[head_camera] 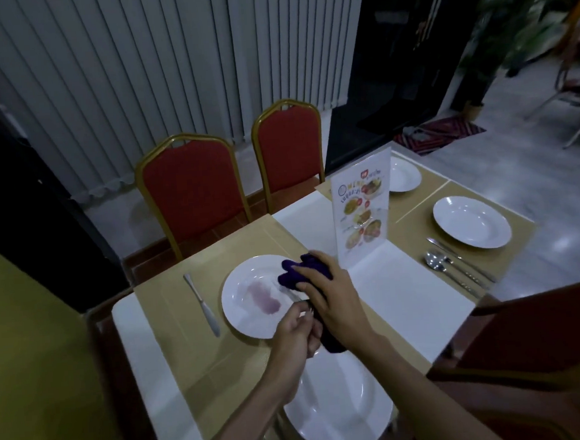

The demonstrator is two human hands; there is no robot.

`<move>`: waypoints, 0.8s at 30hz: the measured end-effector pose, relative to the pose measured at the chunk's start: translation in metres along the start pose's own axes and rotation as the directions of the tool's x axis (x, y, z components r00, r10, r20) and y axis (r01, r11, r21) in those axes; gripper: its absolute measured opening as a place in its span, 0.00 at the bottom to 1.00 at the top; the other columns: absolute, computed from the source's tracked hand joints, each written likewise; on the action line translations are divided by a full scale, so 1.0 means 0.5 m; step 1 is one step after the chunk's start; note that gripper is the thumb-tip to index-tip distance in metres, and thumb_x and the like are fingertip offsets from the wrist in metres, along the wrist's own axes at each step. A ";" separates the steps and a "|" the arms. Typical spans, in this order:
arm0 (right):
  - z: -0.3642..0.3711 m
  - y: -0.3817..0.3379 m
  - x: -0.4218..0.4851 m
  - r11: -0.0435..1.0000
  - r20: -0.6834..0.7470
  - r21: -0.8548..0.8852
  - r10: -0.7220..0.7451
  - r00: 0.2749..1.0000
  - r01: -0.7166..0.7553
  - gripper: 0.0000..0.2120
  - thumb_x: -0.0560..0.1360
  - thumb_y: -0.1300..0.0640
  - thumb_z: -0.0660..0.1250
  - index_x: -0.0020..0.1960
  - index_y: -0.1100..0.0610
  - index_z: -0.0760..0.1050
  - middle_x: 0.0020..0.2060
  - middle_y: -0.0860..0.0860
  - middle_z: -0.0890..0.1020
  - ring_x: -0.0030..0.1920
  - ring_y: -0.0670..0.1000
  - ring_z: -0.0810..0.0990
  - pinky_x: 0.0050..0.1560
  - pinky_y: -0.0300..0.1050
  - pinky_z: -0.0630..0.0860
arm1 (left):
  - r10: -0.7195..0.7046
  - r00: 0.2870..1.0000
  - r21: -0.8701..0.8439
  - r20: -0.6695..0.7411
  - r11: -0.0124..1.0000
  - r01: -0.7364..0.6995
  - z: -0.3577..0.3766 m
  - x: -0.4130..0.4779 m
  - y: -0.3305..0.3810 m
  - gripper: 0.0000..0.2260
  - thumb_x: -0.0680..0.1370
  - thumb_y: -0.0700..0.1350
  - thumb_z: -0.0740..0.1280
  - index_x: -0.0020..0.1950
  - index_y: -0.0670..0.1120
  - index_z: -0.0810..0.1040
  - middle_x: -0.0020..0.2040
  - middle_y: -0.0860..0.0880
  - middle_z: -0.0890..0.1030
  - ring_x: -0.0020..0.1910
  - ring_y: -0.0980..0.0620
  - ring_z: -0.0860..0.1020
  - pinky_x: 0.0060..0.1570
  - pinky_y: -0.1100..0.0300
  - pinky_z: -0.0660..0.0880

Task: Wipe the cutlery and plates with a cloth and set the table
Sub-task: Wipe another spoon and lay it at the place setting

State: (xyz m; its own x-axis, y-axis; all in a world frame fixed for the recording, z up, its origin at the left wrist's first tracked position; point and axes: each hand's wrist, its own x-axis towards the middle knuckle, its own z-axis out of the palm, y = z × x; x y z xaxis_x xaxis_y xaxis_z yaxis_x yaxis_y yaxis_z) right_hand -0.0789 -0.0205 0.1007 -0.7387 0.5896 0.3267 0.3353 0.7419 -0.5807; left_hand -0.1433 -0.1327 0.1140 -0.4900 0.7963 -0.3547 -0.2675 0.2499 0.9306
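Note:
My right hand [328,296] grips a dark purple cloth [306,270] over the right edge of a white plate [253,301]. That plate carries a purplish smear near its middle. My left hand [296,332] pinches a thin metal piece of cutlery [296,298] whose far end runs into the cloth. A table knife [202,305] lies on the tan placemat [173,331] left of the plate. Another white plate [343,418] sits near the front edge, partly under my forearms.
An upright menu card [361,211] stands mid-table. To the right are two more white plates [470,222] [404,176], with a knife, spoon and fork [456,266] beside the nearer one. Two red chairs [194,192] face the far side; a dark chair back [544,339] is at right.

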 end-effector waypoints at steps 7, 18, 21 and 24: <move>-0.103 -0.017 -0.028 0.939 0.015 -0.322 -0.125 0.992 0.123 0.16 0.79 0.47 0.64 0.66 0.42 0.75 0.67 0.41 0.76 0.48 0.55 0.79 0.29 0.42 0.72 | 0.061 0.998 0.020 0.004 0.998 -0.061 0.020 -0.069 0.035 0.12 0.83 0.39 0.55 0.54 0.44 0.78 0.31 0.50 0.71 0.24 0.57 0.62 0.27 0.67 0.60; -0.141 -0.028 -0.091 0.894 0.074 -0.422 -0.130 0.989 0.150 0.21 0.79 0.49 0.66 0.71 0.39 0.70 0.75 0.42 0.66 0.54 0.58 0.78 0.34 0.48 0.77 | 0.085 0.996 0.076 0.016 0.993 -0.086 0.054 -0.134 0.027 0.10 0.81 0.36 0.55 0.53 0.42 0.75 0.32 0.48 0.70 0.24 0.58 0.61 0.25 0.67 0.58; -0.172 0.006 -0.072 0.913 0.047 -0.408 -0.004 0.999 0.023 0.18 0.81 0.45 0.61 0.70 0.36 0.68 0.79 0.44 0.57 0.60 0.57 0.74 0.43 0.52 0.79 | 0.051 0.998 0.102 0.047 0.993 -0.056 0.063 -0.144 0.016 0.09 0.82 0.39 0.56 0.53 0.44 0.76 0.32 0.49 0.72 0.24 0.56 0.61 0.26 0.66 0.58; -0.207 0.015 -0.048 0.953 -0.108 -0.239 0.163 0.981 -0.185 0.17 0.81 0.44 0.59 0.69 0.40 0.72 0.74 0.47 0.65 0.62 0.55 0.75 0.49 0.51 0.78 | 0.020 1.000 0.123 0.000 0.992 -0.019 0.055 -0.139 0.017 0.11 0.83 0.48 0.58 0.53 0.49 0.81 0.34 0.51 0.75 0.28 0.56 0.65 0.28 0.67 0.63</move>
State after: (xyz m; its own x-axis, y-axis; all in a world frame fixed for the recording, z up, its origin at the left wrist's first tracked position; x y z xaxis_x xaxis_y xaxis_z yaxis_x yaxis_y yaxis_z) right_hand 0.0020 0.0040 0.1658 -0.6066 0.7336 0.3063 0.5956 0.6746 -0.4360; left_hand -0.0886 -0.1708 0.1491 -0.4952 0.8010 -0.3364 -0.1535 0.3004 0.9414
